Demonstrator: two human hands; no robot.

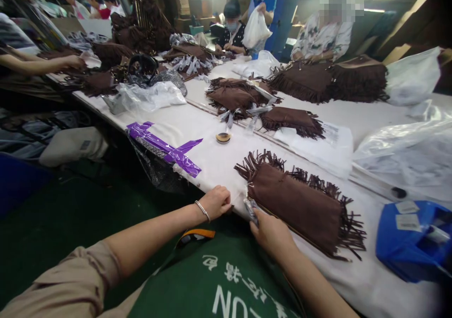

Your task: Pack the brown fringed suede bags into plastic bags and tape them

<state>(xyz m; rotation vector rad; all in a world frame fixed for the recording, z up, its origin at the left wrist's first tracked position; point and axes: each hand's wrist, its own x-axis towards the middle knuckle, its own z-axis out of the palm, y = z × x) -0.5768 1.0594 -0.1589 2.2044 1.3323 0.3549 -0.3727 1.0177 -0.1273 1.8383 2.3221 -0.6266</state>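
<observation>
"What fills most of the view?"

"A white-covered table (pixel 197 115), stretching away beyond both hands. Below and between the forearms is a green apron (pixel 197 271) with white lettering"

"And the bag?"

"The brown fringed bag (pixel 298 205) lies flat on the table, just beyond the right hand and to its right, fringe along its far side and both ends. Farther right of that hand sits a blue container (pixel 406 242); beyond the left hand, off to its left, purple tape (pixel 165 148) crosses the table edge"

"How are the hands?"

"The left hand (pixel 216 202) is at the table's near edge, fingers curled together; I cannot tell whether they pinch anything. The right hand (pixel 270 231) is clamped on a small grey tool (pixel 251 210), its tip close to the bag's near left corner; whether they touch, I cannot tell"

"Anything smaller?"

"A small round dish (pixel 223 138), straight out beyond the left hand, and a thin silvery bracelet (pixel 202 210) around that hand's wrist"
</observation>
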